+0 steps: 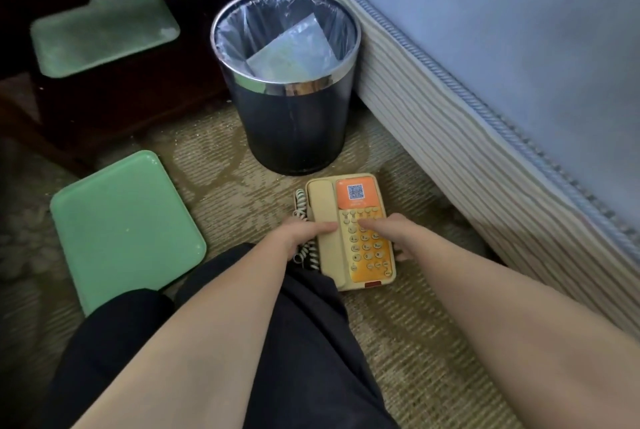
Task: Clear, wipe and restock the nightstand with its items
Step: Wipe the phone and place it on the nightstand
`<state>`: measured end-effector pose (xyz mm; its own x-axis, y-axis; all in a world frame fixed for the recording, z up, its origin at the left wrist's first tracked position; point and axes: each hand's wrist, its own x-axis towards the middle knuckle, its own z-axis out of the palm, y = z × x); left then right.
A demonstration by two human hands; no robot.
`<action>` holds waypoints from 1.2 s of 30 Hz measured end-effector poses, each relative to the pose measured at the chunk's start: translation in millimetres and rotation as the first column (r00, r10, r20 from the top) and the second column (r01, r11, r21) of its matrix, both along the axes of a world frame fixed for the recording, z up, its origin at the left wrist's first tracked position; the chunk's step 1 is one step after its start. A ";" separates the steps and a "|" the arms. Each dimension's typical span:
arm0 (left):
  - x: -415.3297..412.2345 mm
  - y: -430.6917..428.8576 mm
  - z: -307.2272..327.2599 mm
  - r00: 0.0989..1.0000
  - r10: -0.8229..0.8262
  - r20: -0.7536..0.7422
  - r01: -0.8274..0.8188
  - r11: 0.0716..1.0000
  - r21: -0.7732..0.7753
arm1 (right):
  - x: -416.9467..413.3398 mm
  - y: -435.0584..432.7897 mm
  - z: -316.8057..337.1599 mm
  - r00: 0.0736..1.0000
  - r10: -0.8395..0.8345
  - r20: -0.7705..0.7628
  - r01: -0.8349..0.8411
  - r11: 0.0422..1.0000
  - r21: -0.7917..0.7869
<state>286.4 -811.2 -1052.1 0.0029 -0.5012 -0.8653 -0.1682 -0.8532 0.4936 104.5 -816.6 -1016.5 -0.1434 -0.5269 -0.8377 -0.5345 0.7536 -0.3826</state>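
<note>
A cream-and-orange plastic corded telephone (356,196) was seen lying flat on the patterned beige carpet (415,342) at the centre of the frame, just below a round dark metal waste bin (294,124) with a clear liner. It was gripped at both sides. The left hand (304,238) was laid with its thumb across the handset and its fingers curled under the left edge, beside the coiled white cord (303,207). The right hand (393,234) was set with its thumb across the keypad and its remaining fingers tucked round the right edge.

A flat rounded green plastic tray (124,224) was found on the carpet at lower left. A second green tray (104,32) was resting on the lower shelf of the dark wooden nightstand (138,96) at upper left. A blue-sheeted mattress (485,48) filled the upper right.

With the telephone and one tray down on the floor, the clearing stage was judged to be largely done. Whether wiping had been carried out could not be told: almost nothing of the nightstand's top was shown and no cloth was in view. Restocking was judged to be left. Whether the telephone was being set down or taken up could not be determined.
</note>
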 end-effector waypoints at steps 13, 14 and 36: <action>-14.7 7.6 24.4 0.974 0.111 -0.196 -0.117 0.993 -0.020 | -10.8 -16.7 24.3 0.994 -0.091 -0.059 0.082 0.986 -0.142; -15.9 4.8 30.1 0.977 0.086 -0.195 -0.094 0.995 -0.032 | -11.5 -17.4 26.8 0.994 -0.095 -0.062 0.086 0.986 -0.144; 41.6 42.1 201.3 1.000 0.014 -0.013 -0.017 0.955 -0.295 | 27.3 21.8 194.0 0.991 0.128 -0.030 -0.131 0.939 -0.319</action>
<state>328.0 -769.2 -850.8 0.0044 -0.7341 -0.6790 -0.1498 -0.6719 0.7254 131.8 -794.8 -822.5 -0.0630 -0.7812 -0.6211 -0.6238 0.5166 -0.5865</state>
